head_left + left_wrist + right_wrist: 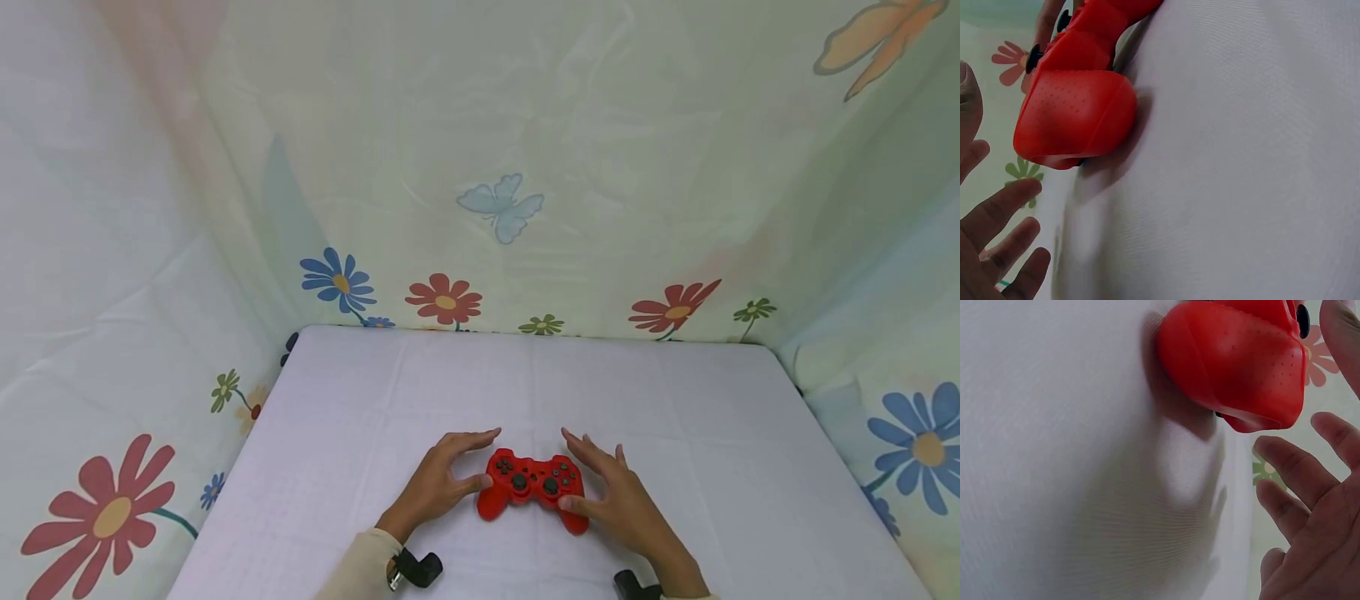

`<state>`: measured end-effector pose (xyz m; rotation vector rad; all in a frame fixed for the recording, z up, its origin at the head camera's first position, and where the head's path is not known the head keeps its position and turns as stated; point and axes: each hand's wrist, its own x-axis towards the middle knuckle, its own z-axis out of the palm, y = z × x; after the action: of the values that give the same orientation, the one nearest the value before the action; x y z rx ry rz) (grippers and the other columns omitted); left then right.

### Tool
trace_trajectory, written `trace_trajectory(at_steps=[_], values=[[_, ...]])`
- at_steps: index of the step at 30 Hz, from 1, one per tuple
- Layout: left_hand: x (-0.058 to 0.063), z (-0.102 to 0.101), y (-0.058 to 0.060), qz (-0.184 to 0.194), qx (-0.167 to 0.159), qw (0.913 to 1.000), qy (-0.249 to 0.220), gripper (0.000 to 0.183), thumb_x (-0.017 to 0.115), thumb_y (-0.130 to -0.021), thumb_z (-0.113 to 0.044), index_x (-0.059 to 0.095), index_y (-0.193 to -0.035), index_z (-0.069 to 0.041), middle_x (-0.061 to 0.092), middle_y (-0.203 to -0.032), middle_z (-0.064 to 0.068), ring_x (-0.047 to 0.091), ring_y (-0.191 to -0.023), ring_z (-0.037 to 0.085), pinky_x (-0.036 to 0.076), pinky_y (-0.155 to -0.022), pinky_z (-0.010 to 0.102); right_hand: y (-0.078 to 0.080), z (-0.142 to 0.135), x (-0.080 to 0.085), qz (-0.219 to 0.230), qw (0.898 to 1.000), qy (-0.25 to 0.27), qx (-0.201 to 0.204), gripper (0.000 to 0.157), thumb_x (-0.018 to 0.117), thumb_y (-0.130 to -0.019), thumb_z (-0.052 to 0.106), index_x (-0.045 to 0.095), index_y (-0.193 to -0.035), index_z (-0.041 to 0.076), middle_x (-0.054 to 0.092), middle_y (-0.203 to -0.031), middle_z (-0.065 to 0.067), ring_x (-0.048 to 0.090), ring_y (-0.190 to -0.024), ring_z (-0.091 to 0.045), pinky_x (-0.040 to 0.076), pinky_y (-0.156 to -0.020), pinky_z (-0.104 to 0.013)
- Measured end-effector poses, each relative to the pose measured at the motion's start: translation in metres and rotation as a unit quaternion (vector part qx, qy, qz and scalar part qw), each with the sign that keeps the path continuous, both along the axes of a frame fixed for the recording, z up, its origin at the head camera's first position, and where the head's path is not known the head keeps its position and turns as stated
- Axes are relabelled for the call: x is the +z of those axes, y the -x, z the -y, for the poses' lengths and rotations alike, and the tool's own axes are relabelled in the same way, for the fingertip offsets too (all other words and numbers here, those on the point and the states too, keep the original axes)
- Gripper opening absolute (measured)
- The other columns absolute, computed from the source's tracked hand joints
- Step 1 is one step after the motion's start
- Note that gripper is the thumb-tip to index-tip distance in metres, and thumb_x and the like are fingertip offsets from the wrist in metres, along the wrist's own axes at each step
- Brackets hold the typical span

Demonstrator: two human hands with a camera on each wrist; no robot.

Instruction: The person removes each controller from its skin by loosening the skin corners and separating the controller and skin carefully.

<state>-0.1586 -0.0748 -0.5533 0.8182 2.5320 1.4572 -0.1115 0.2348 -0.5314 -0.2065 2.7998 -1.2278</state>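
A red game controller (533, 477) with black thumbsticks and dark buttons lies face up on the white cloth, its two grips toward the person. My left hand (441, 479) is at its left side, fingers spread and extended, thumb tip close by the left grip. On the other side my right hand (613, 492) holds its fingers apart, the thumb overlapping the right grip in the head view. In the left wrist view, a gap shows between the fingers and the controller (1075, 115). The right wrist view likewise shows spread fingers (1300, 475) beside the controller's (1235, 362) rounded grip.
A white cloth (337, 433) covers the table, whose far edge meets a hanging curtain (585, 167) printed with flowers and butterflies. Curtain panels also hang at the left and right sides. Each wrist wears a black camera mount (420, 569).
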Motion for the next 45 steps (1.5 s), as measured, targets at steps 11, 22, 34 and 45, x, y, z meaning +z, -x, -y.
trace_trajectory(at_steps=[11,22,34,45], values=[[-0.006,-0.007,-0.004,0.007,-0.004,0.9999,-0.006,0.063,0.084,-0.089,-0.037,0.063,-0.148,-0.032,0.066,-0.144,-0.014,0.056,-0.138,0.02,0.044,-0.118,0.048,0.001,0.0,-0.008,0.02,1.0,0.018,0.0,0.093,0.093,-0.074,0.045,0.055,-0.156,0.024,0.064,-0.151,-0.01,0.035,-0.158,-0.042,0.002,-0.127,-0.074],[-0.014,-0.013,-0.004,-0.012,0.016,0.9998,0.007,0.059,0.081,-0.091,-0.043,0.065,-0.146,-0.03,0.069,-0.138,-0.01,0.06,-0.13,0.016,0.048,-0.114,0.043,-0.003,-0.002,-0.016,0.009,0.999,0.031,-0.02,0.079,0.092,-0.077,0.043,0.062,-0.149,0.027,0.058,-0.154,-0.02,0.045,-0.151,-0.045,0.012,-0.127,-0.072],[-0.013,-0.014,-0.005,0.004,0.046,0.9989,0.002,0.058,0.087,-0.085,-0.045,0.07,-0.139,-0.035,0.073,-0.132,-0.015,0.063,-0.127,0.014,0.051,-0.111,0.041,-0.005,0.001,-0.018,0.038,0.995,0.089,-0.037,0.078,0.093,-0.081,0.03,0.06,-0.152,0.028,0.068,-0.147,-0.002,0.063,-0.139,-0.028,0.043,-0.12,-0.054],[-0.006,-0.015,-0.007,0.063,0.065,0.9949,-0.045,0.059,0.092,-0.082,-0.03,0.072,-0.137,-0.037,0.074,-0.131,-0.018,0.068,-0.122,0.008,0.055,-0.106,0.032,-0.003,0.005,-0.012,0.06,0.983,0.166,-0.044,0.082,0.095,-0.077,0.019,0.06,-0.151,0.021,0.064,-0.151,-0.009,0.068,-0.132,-0.031,0.06,-0.096,-0.029]])
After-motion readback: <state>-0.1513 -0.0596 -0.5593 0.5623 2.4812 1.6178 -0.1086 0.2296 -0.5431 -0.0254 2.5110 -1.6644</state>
